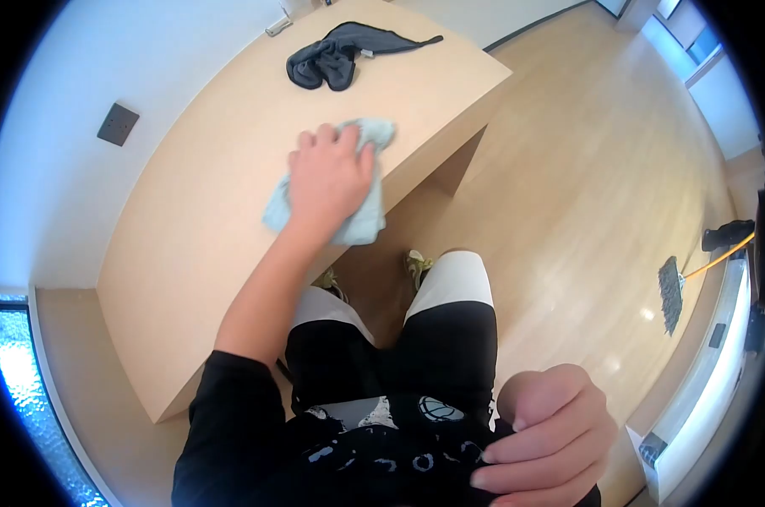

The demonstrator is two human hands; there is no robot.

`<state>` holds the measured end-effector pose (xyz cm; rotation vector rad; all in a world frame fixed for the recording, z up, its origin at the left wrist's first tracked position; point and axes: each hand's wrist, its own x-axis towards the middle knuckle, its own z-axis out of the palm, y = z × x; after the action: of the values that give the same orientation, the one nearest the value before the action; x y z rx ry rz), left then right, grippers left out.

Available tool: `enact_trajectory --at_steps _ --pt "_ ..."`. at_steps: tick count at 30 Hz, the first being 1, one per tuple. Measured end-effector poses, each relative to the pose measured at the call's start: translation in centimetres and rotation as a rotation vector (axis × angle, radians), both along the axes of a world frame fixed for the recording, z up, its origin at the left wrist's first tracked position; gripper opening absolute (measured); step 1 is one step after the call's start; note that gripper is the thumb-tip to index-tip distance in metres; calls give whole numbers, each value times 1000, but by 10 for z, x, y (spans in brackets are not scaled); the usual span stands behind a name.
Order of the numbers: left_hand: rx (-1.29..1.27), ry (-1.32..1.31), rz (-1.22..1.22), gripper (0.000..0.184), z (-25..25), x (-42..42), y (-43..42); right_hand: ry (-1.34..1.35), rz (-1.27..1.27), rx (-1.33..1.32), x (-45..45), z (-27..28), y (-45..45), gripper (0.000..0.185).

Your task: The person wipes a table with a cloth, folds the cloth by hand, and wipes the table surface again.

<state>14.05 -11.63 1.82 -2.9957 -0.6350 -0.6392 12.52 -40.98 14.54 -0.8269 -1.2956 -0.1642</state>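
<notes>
The light blue cloth (364,218) lay on the pale wooden table (188,253), close to the edge on the person's side, one corner of it reaching past that edge. It was partly folded and bunched beyond the fingers. The left hand (327,173) was palm down on it, thumb toward the table edge, the other fingers slightly parted and bent over the fabric. The hand pressed on the cloth; whether the fingertips also gripped a fold could not be told, the underside being hidden and the area somewhat blurred.

Progress: in my judgement, work with the cloth was under way and not concluded, as the hand was upon it. The wood showed no visible difference from one part to another, so the portion done and the portion left could not be established.

Farther along the table, apart from the light blue cloth, lay a dark grey cloth (330,63), crumpled at one end and drawn to a point at the other, with a small pale tag. Neither hand touched it.

The right hand (560,439) was in front of the body, away from the table, its fingers loosely half-curled with nothing seen in them.

A wall socket (118,124) and, across the floor, a grey mop head (671,296) were noted, both untouched.
</notes>
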Motion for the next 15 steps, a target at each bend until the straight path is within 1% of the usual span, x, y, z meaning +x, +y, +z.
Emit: enact_trajectory --at_steps 1,2,5,6,8,11,14,15 --pt "-7 -7 -22 31 -5 10 -3 -10 129 25 2 -12 -2 3" --pt "-19 -10 -42 32 -11 18 -9 30 -14 -103 -4 -28 2 4" --pt "-81 -25 -101 35 -19 65 -25 148 -459 -501 7 -78 22 14" --pt "-102 -34 -121 36 -19 80 -29 357 -473 -586 15 -99 41 16" --pt "-165 -5 -161 42 -13 94 -35 337 -620 -622 35 -145 65 22" --pt "-393 -74 -239 44 -17 81 -17 104 -761 -672 37 -151 85 27" --pt "-646 -381 -457 42 -31 59 40 35 -843 -645 46 -143 107 33" --pt "-575 -440 -431 38 -35 45 60 -35 -898 -653 49 -141 116 34"
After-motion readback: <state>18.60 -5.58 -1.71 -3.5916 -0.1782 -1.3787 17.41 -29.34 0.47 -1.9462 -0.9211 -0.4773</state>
